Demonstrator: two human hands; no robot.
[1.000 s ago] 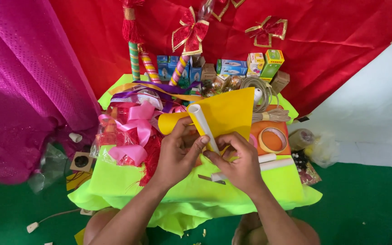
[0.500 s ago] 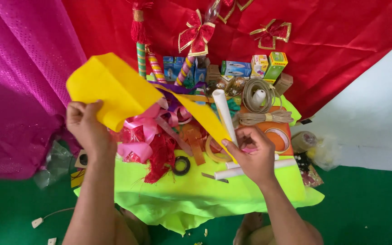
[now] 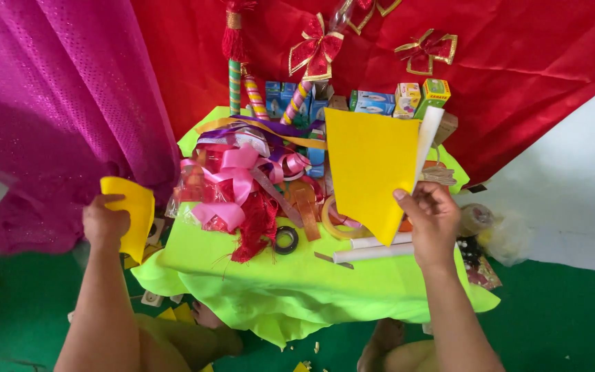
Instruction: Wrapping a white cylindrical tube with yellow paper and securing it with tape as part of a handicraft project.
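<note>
I am watching the right hand (image 3: 434,219) pinching the lower edge of a large yellow foam sheet (image 3: 372,169), cut to a tapering, pennant-like shape, holding it upright above the lime-green cloth-covered table (image 3: 297,282). A white paper roll (image 3: 427,141) is standing up just behind the sheet's right edge; I cannot tell whether the same fingers are gripping it too. The left hand (image 3: 107,222) is closed around a smaller yellow foam offcut (image 3: 132,213), holding it off the table's left side, well apart from the big sheet.

On the table, a tangle of pink, purple and red ribbons (image 3: 242,182) is lying left of the sheet, a small black tape roll (image 3: 286,239) is sitting near the front, and two more white paper tubes (image 3: 373,248) are lying just under the right hand. Small coloured boxes (image 3: 408,96) and striped sticks (image 3: 255,96) are standing at the back against a red cloth with glittery bows (image 3: 317,54).

In my judgement, handling the sheet well means keeping the pinch light and near the edge so the foam is not creasing, keeping the sheet lifted clear of the ribbon pile so nothing is snagging, and keeping the offcut away from the table so the two pieces are not getting confused.
</note>
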